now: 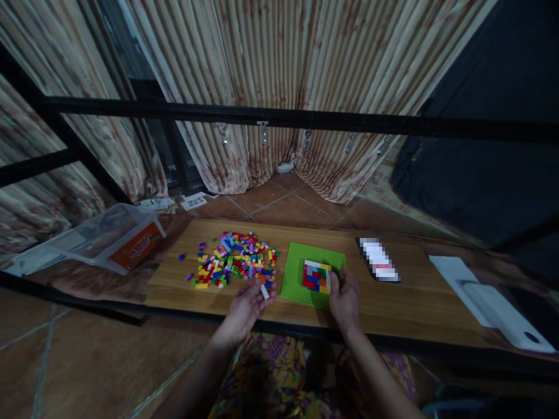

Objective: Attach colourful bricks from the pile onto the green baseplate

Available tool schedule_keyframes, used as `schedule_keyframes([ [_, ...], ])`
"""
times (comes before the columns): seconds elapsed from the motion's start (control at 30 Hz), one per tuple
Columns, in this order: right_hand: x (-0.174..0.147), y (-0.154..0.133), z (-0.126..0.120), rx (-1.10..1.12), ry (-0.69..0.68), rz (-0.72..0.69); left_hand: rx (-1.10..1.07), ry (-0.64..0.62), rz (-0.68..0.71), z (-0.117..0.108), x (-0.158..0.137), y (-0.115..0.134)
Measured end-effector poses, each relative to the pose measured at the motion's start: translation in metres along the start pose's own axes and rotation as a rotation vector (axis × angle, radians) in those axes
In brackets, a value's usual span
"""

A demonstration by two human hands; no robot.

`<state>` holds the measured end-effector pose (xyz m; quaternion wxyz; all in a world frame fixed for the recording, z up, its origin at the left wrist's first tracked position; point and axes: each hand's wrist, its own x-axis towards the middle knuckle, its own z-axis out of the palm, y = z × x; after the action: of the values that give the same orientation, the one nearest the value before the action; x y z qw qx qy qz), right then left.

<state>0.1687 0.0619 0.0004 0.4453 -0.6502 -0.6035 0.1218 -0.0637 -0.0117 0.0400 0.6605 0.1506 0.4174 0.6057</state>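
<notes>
Block of coloured toy bricks (312,276) sits near the middle of a green studded baseplate (297,259) on the wooden table (172,289). Right hand (347,295): thumb at the block's right side, fingers beyond it; cannot tell whether this grip is closed on the bricks or merely resting there. Left hand (244,305) pinches a white brick (264,291) at the fingertips, just left of the baseplate. Loose brick pile (236,262) lies close behind it. Phone (379,260) well to the right; clear plastic bin (135,247) beyond the table's left end.

Risks, as judged: the fingertip pinch is small, so the white brick could slip into the pile or over the near edge. A sideways push from the right thumb could loosen the block's edge bricks or slide the baseplate.

Unclear: block's right edge partly behind the thumb; baseplate's lower right corner covered; stud seating too small to read; phone screen pixelated.
</notes>
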Motion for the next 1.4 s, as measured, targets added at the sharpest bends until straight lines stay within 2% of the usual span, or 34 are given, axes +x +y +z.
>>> schedule_keyframes([
  [0.1,-0.01,-0.02,-0.011,0.074,0.004,-0.053,-0.057,-0.062,-0.043,0.002,-0.009,0.002],
  [0.27,-0.042,-0.072,-0.022,0.254,-0.332,-0.25,-0.092,-0.154,-0.096,0.009,-0.017,-0.004],
  [0.37,-0.058,-0.087,-0.018,0.27,-0.443,-0.347,-0.139,-0.158,-0.094,0.012,-0.019,-0.011],
  [0.53,-0.067,-0.081,-0.009,0.237,-0.399,-0.381,-0.137,-0.108,-0.119,0.017,-0.023,-0.018],
  [0.73,-0.076,-0.076,-0.01,0.061,-0.351,-0.538,0.003,0.036,-0.089,0.026,-0.026,-0.027],
  [0.83,-0.082,-0.077,-0.012,0.024,-0.306,-0.576,0.045,0.065,-0.08,0.032,-0.026,-0.032],
  [0.93,-0.08,-0.074,-0.016,0.09,-0.253,-0.48,0.035,0.062,-0.089,0.033,-0.023,-0.031],
  [1.1,-0.056,-0.05,-0.026,0.213,-0.122,-0.037,0.151,0.114,-0.035,0.02,-0.008,-0.012],
  [1.17,-0.045,-0.038,-0.029,0.205,-0.088,0.087,0.21,0.132,0.009,0.01,0.0,-0.004],
  [1.23,-0.037,-0.031,-0.03,0.178,-0.081,0.135,0.239,0.148,0.038,0.001,0.007,0.001],
  [1.4,-0.029,-0.03,-0.023,0.071,-0.087,0.119,0.253,0.12,0.038,-0.011,0.015,0.001],
])
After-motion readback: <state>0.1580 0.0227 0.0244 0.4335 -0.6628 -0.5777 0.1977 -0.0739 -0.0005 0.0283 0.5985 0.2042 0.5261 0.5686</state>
